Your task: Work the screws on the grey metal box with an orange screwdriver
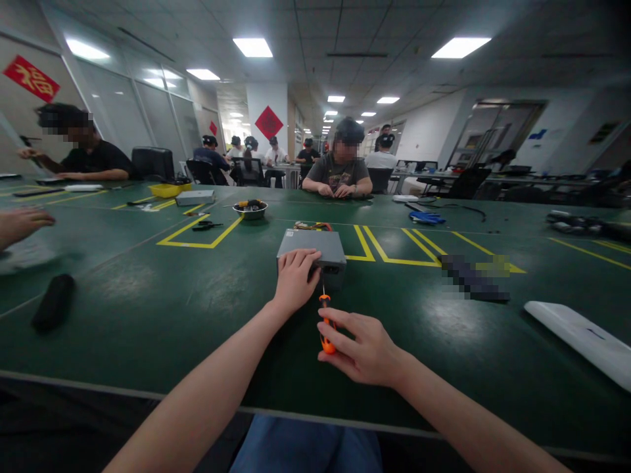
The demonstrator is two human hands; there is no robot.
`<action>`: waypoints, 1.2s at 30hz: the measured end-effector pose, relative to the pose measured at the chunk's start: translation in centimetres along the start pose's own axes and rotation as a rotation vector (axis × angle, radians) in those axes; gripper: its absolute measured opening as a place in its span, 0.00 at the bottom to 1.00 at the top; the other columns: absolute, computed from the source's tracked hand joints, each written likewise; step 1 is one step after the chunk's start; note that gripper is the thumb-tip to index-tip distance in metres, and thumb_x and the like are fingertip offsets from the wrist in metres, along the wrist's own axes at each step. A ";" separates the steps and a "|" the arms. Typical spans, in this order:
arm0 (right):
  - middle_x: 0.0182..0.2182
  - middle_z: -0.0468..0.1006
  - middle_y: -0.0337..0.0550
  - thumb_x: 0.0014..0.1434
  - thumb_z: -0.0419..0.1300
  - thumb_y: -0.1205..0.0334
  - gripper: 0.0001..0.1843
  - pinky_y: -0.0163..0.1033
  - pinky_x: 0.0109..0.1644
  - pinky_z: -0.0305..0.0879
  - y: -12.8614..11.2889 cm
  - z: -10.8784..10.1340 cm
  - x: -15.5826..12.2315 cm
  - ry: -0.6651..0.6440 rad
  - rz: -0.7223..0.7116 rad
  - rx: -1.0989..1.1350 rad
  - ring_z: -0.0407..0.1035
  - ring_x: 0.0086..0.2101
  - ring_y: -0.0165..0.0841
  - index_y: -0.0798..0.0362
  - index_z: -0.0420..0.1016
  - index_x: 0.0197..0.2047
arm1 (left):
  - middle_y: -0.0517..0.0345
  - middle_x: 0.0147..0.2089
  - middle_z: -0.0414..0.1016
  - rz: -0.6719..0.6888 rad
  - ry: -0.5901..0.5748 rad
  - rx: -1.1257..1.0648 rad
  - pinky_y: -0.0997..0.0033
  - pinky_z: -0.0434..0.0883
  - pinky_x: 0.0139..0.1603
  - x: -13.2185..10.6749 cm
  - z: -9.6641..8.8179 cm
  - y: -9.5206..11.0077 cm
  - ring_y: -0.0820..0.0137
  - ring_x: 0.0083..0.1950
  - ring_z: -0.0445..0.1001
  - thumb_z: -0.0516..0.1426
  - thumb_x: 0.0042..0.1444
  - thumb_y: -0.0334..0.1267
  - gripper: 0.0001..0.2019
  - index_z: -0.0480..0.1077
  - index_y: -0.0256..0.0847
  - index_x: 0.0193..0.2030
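A grey metal computer power supply (315, 242) sits on the green table in front of me, its socket side towards me and coloured wires behind it. My left hand (296, 279) grips its near left part, fingers over the top and thumb at the front face. Between the fingers and thumb of my right hand (362, 341) is an orange and black screwdriver (326, 332). Its shaft points away from me, and the tip meets the front face below the socket; the exact contact is too small to make out.
On the green table (419, 368) lie a white case (582, 338), a black pouch (54, 302), a metal bowl of tools (250, 210), a yellow tray (169, 190) and blue gloves (426, 217). Another person's hand (22, 225) is at the left; a person (340, 161) works opposite.
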State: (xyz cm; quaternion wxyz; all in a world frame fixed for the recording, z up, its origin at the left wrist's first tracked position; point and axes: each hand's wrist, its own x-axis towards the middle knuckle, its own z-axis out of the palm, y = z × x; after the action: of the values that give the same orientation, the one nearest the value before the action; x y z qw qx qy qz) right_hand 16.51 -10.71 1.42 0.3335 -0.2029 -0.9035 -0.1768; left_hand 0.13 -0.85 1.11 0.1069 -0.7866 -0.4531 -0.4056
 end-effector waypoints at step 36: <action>0.48 0.69 0.57 0.61 0.51 0.56 0.17 0.38 0.36 0.70 -0.1 0.1 -0.3 -0.121 0.027 0.006 0.71 0.39 0.37 0.55 0.61 0.50 | 0.58 0.52 0.69 0.000 0.010 0.002 0.60 0.56 0.54 -0.1 0.1 -0.1 0.65 0.54 0.63 0.53 0.56 0.36 0.14 0.65 0.46 0.50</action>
State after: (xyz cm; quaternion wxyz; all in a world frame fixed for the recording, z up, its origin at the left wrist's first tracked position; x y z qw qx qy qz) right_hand 16.65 -10.80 1.16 0.2811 -0.2245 -0.9197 -0.1571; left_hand 0.04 -0.80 0.99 0.1098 -0.7845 -0.4531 -0.4089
